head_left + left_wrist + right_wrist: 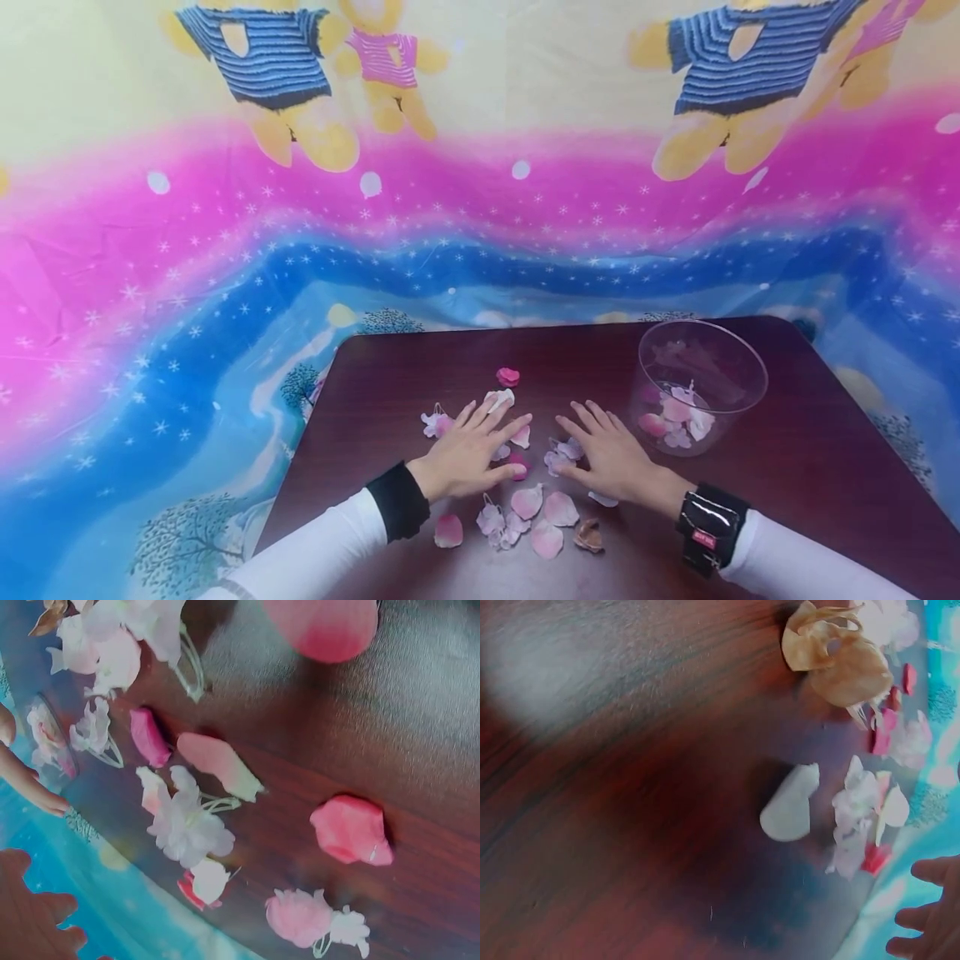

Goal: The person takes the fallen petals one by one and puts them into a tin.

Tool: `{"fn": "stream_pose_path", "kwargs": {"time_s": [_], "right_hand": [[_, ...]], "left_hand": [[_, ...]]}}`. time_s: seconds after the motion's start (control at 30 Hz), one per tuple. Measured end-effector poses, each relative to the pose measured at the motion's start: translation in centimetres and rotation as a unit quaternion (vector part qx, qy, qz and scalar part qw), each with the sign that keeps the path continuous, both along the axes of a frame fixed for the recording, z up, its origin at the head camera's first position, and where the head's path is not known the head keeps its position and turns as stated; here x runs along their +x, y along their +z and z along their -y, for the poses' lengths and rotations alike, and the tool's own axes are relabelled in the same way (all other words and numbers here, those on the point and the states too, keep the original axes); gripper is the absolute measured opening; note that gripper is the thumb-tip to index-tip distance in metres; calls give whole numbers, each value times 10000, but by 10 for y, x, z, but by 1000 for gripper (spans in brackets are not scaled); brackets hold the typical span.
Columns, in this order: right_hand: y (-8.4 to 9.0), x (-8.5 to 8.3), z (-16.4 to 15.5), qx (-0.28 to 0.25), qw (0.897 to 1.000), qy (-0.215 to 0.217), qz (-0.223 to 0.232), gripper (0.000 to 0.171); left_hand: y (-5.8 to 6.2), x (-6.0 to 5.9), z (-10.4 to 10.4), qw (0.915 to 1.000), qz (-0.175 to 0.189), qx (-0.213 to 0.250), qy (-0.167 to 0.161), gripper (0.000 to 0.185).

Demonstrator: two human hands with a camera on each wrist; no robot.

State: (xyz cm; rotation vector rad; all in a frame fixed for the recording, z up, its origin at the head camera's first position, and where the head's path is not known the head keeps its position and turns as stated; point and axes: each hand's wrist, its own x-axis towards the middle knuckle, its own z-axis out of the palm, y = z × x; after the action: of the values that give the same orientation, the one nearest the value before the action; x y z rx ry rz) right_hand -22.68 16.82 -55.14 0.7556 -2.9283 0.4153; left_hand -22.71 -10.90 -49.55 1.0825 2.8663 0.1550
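Nearest edge: loose cluster of pale pink petals [525,517] on dark wooden table [825,450], one brownish dried petal [588,536] at the cluster's right end, one lone pink petal [448,530] at its left.

Just beyond: left hand [468,457] palm down on table, fingers spread and straight, gripping nothing. Dark cuff over white sleeve at the wrist. Thumb tip just beside a deep pink petal [517,468]; another pale petal [521,436] just off the index finger.

Right hand [613,457] likewise flat, fingers fanned, gripping nothing. Black wrist strap [708,527] on that arm. Whitish petal bunch [561,454] at the thumb side, touching or nearly so; cannot tell which. White petal [602,499] near the heel of the hand.

Hands near each other, not touching, petals between them.

Further out: white-pink blossom [437,423] left of left hand's fingers, white petal [498,400] just past the fingertips, small deep pink bud [507,377] beyond that, alone.

Right of right hand: clear round container [701,387], upright, several pink and white petals in the bottom.

Left wrist view: same scatter close up, pink petal [351,829] and white blossom with stringy stamens [187,821] on wood.

Behind table: draped cloth, pink and blue bands, teddy bear print [480,208].
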Motion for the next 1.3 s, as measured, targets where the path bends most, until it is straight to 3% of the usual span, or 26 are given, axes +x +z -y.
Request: {"fn": "stream_pose_path", "kwargs": {"time_s": [0.17,0.53,0.63,0.87,1.03,1.3], "right_hand": [[-8,-2,9,91,9993,62,368,79],[-25,-4,22,159,9988,238,408,61],[-28,-6,24,221,9992,241,215,51],[-34,-8,25,251,9968,306,-700,11],[-36,-7,24,210,9950,394,-894,24],[-35,-5,25,256,9960,326,-789,23]], "left_hand": [[-7,4,-3,9999,102,-71,-11,72],[-27,11,-9,9993,199,-216,-223,73],[-30,12,-10,9991,268,-216,-231,73],[-29,14,-14,9990,349,-174,-236,73],[-28,15,-14,9989,356,-164,-272,72],[-29,16,-14,9990,304,-168,-293,72]]}}
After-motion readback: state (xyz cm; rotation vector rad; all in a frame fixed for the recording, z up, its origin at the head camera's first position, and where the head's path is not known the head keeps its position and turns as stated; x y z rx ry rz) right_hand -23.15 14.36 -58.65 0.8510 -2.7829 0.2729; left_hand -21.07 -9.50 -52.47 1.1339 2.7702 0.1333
